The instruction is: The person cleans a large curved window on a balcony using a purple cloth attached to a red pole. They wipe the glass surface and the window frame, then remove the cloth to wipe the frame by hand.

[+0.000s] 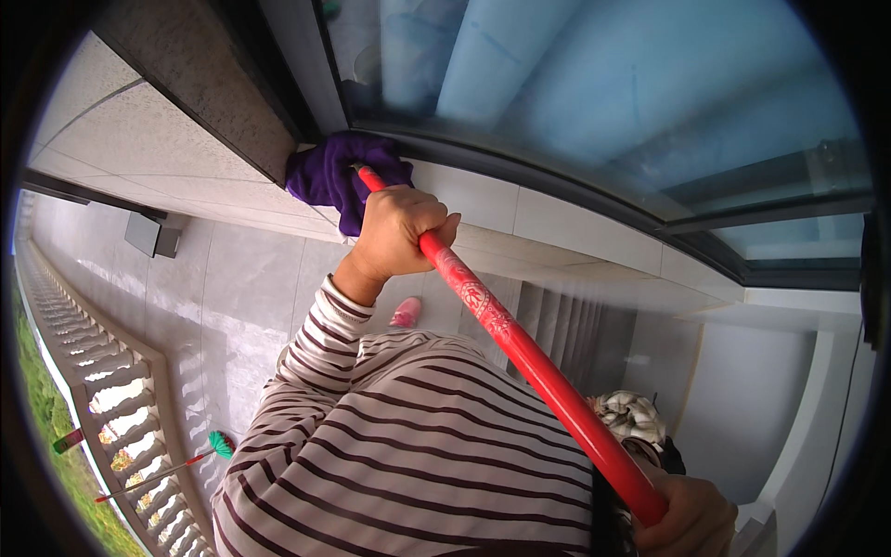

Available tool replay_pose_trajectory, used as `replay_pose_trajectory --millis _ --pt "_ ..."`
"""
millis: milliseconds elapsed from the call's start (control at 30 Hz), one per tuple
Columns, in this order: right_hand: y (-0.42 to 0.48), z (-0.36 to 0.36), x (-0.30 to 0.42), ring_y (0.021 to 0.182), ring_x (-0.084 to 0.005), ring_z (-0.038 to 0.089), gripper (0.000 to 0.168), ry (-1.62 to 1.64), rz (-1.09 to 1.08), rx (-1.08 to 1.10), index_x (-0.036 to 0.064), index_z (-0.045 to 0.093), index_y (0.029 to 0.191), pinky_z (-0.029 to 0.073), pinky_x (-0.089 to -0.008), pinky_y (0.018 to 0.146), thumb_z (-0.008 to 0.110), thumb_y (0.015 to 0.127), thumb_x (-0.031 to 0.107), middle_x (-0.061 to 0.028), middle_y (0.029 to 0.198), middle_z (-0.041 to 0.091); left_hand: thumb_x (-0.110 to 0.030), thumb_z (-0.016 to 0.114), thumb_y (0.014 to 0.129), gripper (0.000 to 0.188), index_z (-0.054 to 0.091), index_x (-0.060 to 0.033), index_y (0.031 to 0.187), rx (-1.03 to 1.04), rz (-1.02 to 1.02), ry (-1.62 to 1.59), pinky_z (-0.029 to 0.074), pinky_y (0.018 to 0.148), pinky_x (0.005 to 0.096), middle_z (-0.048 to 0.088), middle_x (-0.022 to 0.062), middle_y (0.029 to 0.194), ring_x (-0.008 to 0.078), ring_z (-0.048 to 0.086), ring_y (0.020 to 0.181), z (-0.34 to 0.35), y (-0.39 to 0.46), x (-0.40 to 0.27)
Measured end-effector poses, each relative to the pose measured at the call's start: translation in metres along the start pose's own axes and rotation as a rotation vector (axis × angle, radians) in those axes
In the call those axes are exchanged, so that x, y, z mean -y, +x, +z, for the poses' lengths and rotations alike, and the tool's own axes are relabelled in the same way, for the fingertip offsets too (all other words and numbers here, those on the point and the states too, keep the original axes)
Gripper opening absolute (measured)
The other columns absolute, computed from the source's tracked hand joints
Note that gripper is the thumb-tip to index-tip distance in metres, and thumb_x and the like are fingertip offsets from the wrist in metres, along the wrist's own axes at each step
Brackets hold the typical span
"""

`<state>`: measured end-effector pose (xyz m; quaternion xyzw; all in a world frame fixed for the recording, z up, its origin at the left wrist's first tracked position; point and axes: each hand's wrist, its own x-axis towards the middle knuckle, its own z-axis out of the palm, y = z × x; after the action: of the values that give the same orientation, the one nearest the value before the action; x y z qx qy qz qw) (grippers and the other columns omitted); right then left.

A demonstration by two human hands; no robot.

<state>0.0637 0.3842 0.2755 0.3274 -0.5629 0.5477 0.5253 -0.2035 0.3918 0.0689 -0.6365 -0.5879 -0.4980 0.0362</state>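
Observation:
My left hand (400, 230) is wrapped around the upper part of a red pole (536, 355), close to its far end. Lower down, at the bottom right, my right hand (692, 519) grips the same pole near its other end. A purple cloth (348, 170) covers the far tip of the pole. It rests on the pale tiled window ledge (480, 202), in the corner where the dark window frame (445, 150) meets the wall. The head under the cloth is hidden.
A large glass pane (592, 90) fills the upper right. Stone balusters (118, 411) line the left, with a green-headed broom (221, 444) leaning there. A dark grey box (150, 233) stands by the wall. Steps (557, 324) lie below the ledge, near a checked fabric bundle (630, 414).

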Motion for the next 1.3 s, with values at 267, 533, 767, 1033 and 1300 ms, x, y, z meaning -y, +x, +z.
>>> replay_pose_trajectory --millis 267,533,767,1033,1300 --pt "0.011 -0.026 0.05 0.036 -0.0034 0.032 0.035 -0.103 0.184 0.07 0.015 0.039 0.061 0.028 -0.0245 0.035 0.055 0.092 0.017 0.0065 0.052 0.036 -0.012 0.071 0.067 0.03 0.045 -0.0123 0.051 -0.068 -0.005 -0.027 0.038 0.046 0.0366 0.048 0.0035 0.048 0.0258 0.05 0.045 0.028 0.009 -0.022" --pt "0.027 0.014 0.068 0.037 -0.0059 0.031 0.027 -0.374 0.056 -0.004 0.013 0.038 0.068 0.029 -0.0221 0.035 0.048 0.093 0.021 0.0071 0.054 0.033 -0.015 0.072 0.057 0.014 0.057 -0.0164 0.06 0.168 0.131 -0.401 0.041 0.049 0.0381 0.055 0.0018 0.054 0.0259 0.057 0.051 0.094 0.026 -0.059" --pt "0.028 0.025 0.058 0.037 -0.0057 0.035 0.047 -0.36 0.097 -0.05 0.013 0.041 0.066 0.035 -0.0204 0.037 0.047 0.097 0.047 0.006 0.052 0.038 -0.015 0.07 0.06 0.013 0.058 -0.014 0.06 0.299 0.043 -0.312 0.044 0.053 0.0404 0.058 0.0034 0.058 0.0281 0.059 0.056 0.064 0.013 -0.06" --pt "0.082 -0.017 0.039 0.074 -0.0159 0.052 0.066 -0.637 0.06 -0.132 0.006 0.032 0.108 0.045 -0.03 0.07 0.054 0.083 0.063 -0.0069 0.091 0.05 -0.016 0.075 0.075 0.037 0.048 -0.0013 0.054 0.097 -0.164 -0.264 0.037 0.046 0.0373 0.048 0.0178 0.054 0.035 0.047 0.047 0.037 0.04 -0.038" --pt "0.087 -0.109 -0.05 0.12 -0.0292 0.051 0.084 -1.065 0.316 0.215 0.003 0.03 0.143 0.038 -0.0432 0.103 0.056 0.089 0.062 -0.0183 0.129 0.05 -0.007 0.069 0.087 0.039 0.044 -0.0053 0.056 -0.218 -0.418 -0.619 0.027 0.049 0.0223 0.037 -0.0087 0.057 0.0021 0.032 0.057 0.017 0.049 -0.013"
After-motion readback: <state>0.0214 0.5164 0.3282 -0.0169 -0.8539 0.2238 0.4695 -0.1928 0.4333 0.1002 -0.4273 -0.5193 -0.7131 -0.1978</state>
